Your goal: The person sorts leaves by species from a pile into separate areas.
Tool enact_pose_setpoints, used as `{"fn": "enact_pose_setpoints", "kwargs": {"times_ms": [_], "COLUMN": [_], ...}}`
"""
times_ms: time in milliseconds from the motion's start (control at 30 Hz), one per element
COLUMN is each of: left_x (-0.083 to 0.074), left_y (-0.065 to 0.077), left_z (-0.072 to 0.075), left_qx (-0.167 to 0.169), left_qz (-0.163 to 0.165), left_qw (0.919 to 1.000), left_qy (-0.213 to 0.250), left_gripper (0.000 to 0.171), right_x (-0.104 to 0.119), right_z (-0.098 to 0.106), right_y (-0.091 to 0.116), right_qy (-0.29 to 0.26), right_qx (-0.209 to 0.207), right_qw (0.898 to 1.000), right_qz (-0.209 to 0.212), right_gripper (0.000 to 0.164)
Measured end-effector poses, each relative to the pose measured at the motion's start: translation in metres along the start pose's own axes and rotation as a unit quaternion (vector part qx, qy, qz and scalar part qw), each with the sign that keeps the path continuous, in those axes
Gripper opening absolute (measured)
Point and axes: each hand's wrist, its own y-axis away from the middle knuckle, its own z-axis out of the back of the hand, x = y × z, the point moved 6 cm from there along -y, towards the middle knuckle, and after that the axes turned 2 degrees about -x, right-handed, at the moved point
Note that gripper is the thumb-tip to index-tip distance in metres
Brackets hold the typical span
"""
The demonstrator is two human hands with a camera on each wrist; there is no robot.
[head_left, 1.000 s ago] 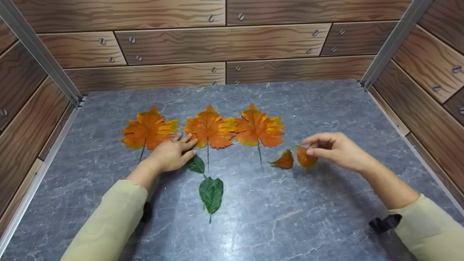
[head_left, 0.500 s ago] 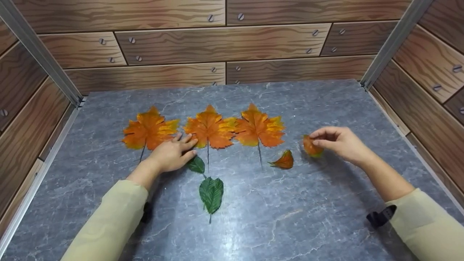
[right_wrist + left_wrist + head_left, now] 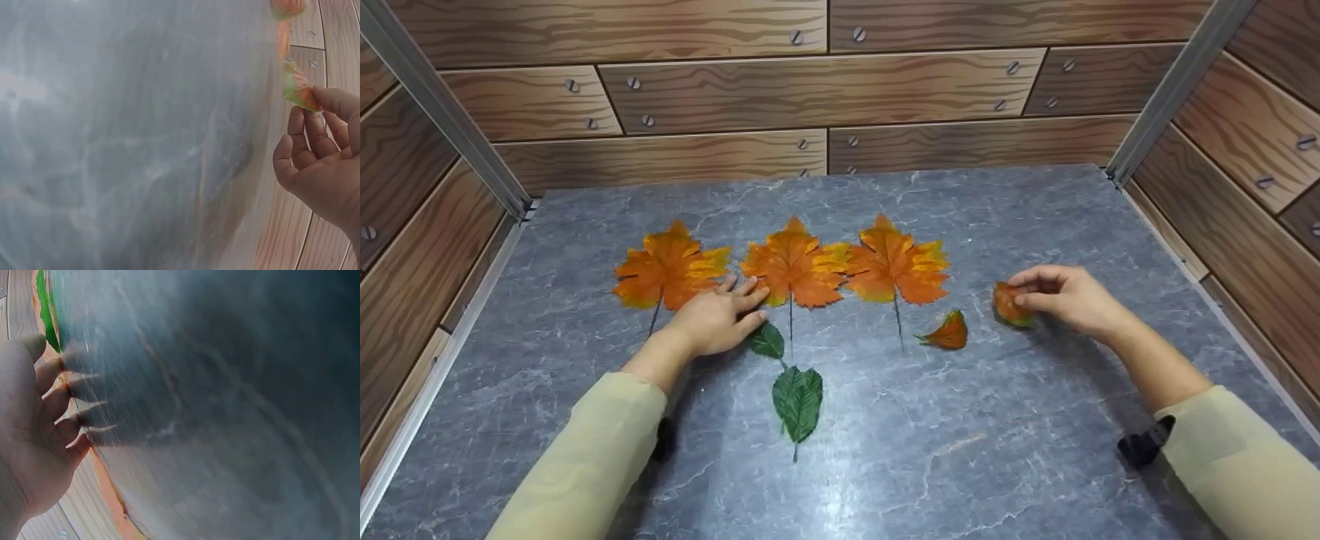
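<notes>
Between thumb and fingertips my right hand (image 3: 1072, 300) pinches a small orange leaf with green edges (image 3: 1011, 304), held just above the table; the right wrist view shows this leaf (image 3: 299, 89) too. Left of it a second small orange leaf (image 3: 949, 331) lies curled on the table. My left hand (image 3: 711, 319) rests with spread fingers at the gap between the left maple leaf (image 3: 666, 264) and the middle maple leaf (image 3: 793, 262), its thumb by a green leaf (image 3: 767, 341). Beside the middle one lies the right maple leaf (image 3: 894, 261).
A larger green leaf (image 3: 797, 405) lies in front of the maple leaves, its stem toward me. The grey marbled table (image 3: 960, 465) is bounded by wood-patterned panels (image 3: 810, 90) at the back and sides, with metal posts (image 3: 1162, 90) at the corners.
My right hand has drawn the small orange leaf to the right and slightly away from me, apart from the other small one. The left hand has stayed in place.
</notes>
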Motion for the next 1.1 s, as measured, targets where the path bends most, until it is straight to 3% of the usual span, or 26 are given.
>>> {"fn": "enact_pose_setpoints", "kwargs": {"times_ms": [267, 1100], "left_x": [0.001, 0.001], "left_y": [-0.001, -0.002], "left_z": [-0.001, -0.001], "left_qx": [0.002, 0.002], "left_qz": [0.001, 0.001], "left_qw": [1.0, 1.0], "left_qy": [0.002, 0.001], "left_gripper": [0.059, 0.06], "right_x": [-0.006, -0.012], "right_z": [0.0, 0.014], "right_y": [0.0, 0.006], "right_qy": [-0.008, 0.048], "right_qx": [0.007, 0.016], "right_qw": [1.0, 0.998], "right_qz": [-0.008, -0.026], "right_gripper": [0.039, 0.043]}}
